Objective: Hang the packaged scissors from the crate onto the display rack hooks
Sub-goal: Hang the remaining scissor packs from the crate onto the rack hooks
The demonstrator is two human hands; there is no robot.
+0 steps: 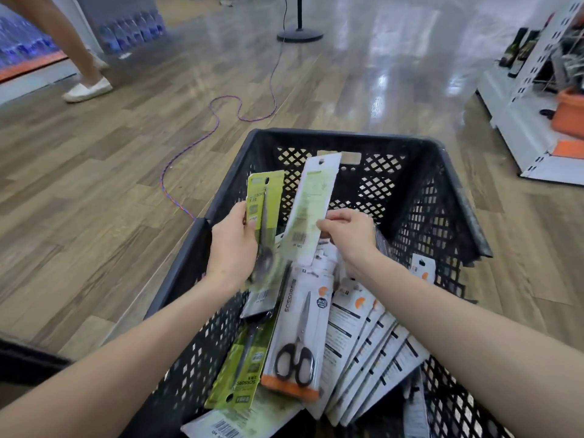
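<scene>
A black lattice crate (442,197) stands on the floor in front of me, filled with several packaged scissors. My left hand (232,245) grips a green scissors pack (264,197) upright over the crate's left side. My right hand (346,232) pinches the edge of a pale green-and-white scissors pack (311,203), its back side facing me, raised over the crate's middle. A white pack with black-handled scissors and an orange base (297,336) lies on top of the pile. The white display rack (534,90) stands at the far right.
A purple cable (221,121) snakes across the wood floor left of the crate. A round black stand base (300,34) sits further back. A person's legs in white shoes (87,88) are at the upper left. An orange bin (568,109) rests in the rack.
</scene>
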